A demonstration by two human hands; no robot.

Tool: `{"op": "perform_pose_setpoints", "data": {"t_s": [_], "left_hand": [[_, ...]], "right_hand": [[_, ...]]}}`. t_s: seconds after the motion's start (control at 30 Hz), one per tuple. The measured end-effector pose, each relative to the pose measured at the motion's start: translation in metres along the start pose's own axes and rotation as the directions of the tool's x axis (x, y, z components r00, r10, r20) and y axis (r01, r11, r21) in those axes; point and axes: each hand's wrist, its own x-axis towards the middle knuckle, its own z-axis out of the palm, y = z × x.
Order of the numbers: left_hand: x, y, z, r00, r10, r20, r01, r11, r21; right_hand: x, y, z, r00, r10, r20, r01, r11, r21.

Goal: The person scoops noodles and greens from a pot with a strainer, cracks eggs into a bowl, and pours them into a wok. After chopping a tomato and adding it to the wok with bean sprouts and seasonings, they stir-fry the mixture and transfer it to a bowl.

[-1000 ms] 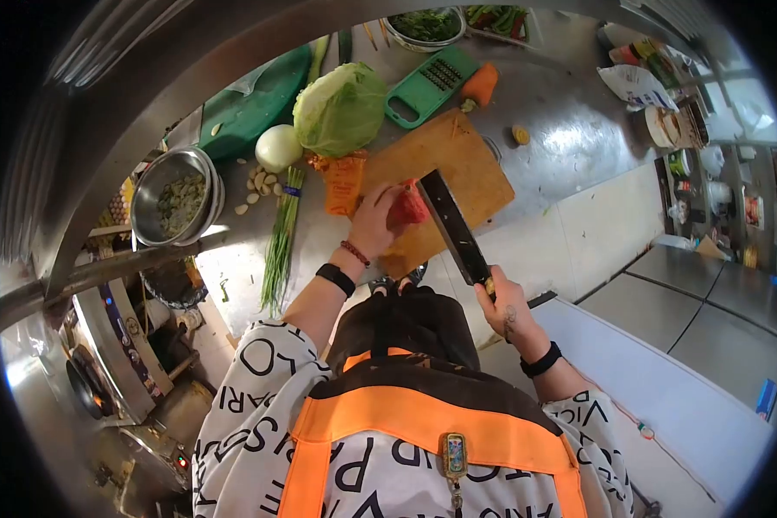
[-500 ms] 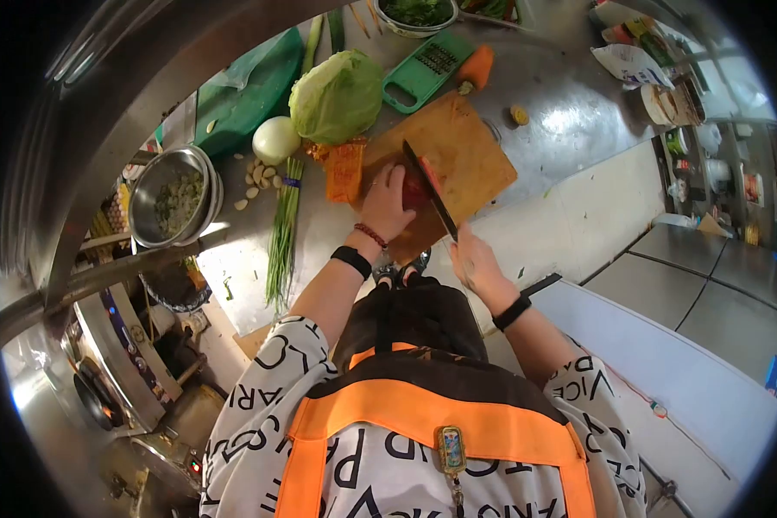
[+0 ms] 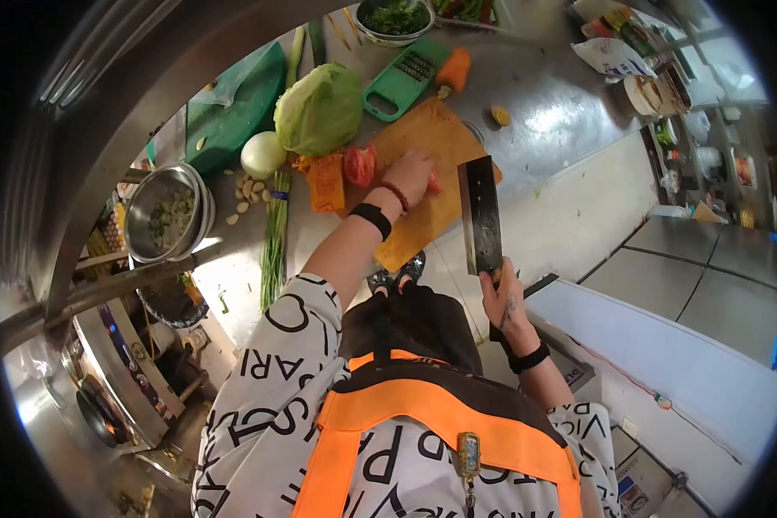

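Note:
My left hand (image 3: pixel 412 175) is over the wooden cutting board (image 3: pixel 466 129), its fingers bent round a red tomato piece (image 3: pixel 434 184) that shows partly beside them. Another cut tomato piece (image 3: pixel 360 165) lies at the board's left edge, next to an orange packet (image 3: pixel 325 183). Off the board's right side, my right hand (image 3: pixel 502 295) grips the handle of a cleaver (image 3: pixel 482 216), whose broad blade faces up to the camera.
Left of the board are a cabbage (image 3: pixel 319 108), a white onion (image 3: pixel 263 154), garlic cloves, green stalks (image 3: pixel 275 242) and metal bowls (image 3: pixel 171 213). Behind it lie a green grater (image 3: pixel 403 79) and a carrot (image 3: pixel 454 71).
The cleaver has moved right, off the board, and turned so its flat side shows. My left hand has shifted right across the board, and the tomato piece at the left edge has come into view.

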Motion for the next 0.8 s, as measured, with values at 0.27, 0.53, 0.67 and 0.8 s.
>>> {"op": "perform_pose_setpoints", "data": {"t_s": [0.27,0.53,0.67,0.8], "left_hand": [[-0.06,0.002,0.034,0.915,-0.125,-0.384,0.071,0.986,-0.151],[-0.065,0.0,0.038,0.872,-0.264,-0.412,0.151,0.946,-0.287],[-0.06,-0.008,0.042,0.841,-0.168,-0.514,0.045,0.969,-0.243],[-0.066,-0.007,0.043,0.868,-0.245,-0.432,0.132,0.952,-0.275]], "right_hand": [[0.034,0.021,0.042,0.986,-0.038,0.162,0.066,0.983,-0.171],[0.029,-0.003,0.025,0.976,0.0,0.22,0.047,0.976,-0.211],[0.049,0.005,0.038,0.977,-0.102,0.188,0.136,0.975,-0.176],[0.033,-0.007,0.037,0.981,-0.07,0.182,0.097,0.984,-0.148]]}}
